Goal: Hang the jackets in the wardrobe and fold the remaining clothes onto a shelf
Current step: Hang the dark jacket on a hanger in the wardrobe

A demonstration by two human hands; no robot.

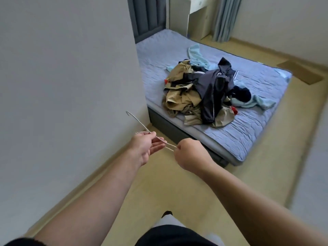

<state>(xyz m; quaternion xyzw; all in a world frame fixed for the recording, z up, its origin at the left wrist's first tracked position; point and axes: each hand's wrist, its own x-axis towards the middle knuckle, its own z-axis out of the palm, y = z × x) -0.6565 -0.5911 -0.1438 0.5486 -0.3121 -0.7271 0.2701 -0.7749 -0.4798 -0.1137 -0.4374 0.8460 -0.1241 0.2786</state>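
While my left hand point(147, 148) pinches a wire hanger point(170, 145) below its hook, fingers loosely bent, and my right hand point(190, 153) fists around its other end, the heap of clothes point(200, 96) lies farther right on the bed point(257, 125).

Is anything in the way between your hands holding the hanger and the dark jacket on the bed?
Nothing visible is. The left hand and right hand hold the wire hanger. Only bare floor lies between them and the bed, and the dark jacket sits on top of the pile.
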